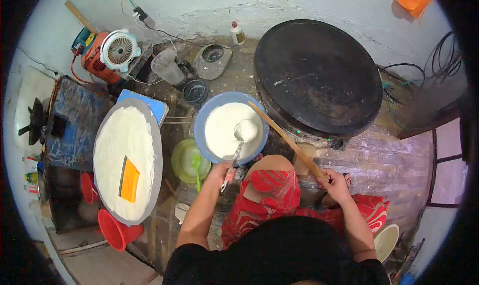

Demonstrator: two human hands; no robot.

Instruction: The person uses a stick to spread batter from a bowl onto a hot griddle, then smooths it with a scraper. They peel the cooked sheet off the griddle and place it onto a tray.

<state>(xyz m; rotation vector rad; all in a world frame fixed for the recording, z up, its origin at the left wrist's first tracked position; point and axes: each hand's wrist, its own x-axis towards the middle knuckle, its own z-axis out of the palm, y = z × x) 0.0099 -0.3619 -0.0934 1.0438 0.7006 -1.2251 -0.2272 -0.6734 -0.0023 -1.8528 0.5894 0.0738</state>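
A: While the round griddle [318, 78] sits bare beyond the knee, what is the arrangement, largest item first?

B: The griddle is farthest. The tray of white sheet [127, 160] with an orange scraper [129, 179] lies to the left. The blue bowl of white batter [231, 130] stands between them, just in front of the person.

A: State of each hand?

B: The left hand [223, 172] is closed around the ladle [244, 135] handle, with the cup resting in the batter. The right hand [337, 182] is clenched on the long wooden stick [287, 140], whose far end lies across the bowl rim.

A: Recommended technique?

B: In my judgement: fill the ladle level, lift it vertically, let drips fall into the bowl, and keep the stick clear of the ladle's path.
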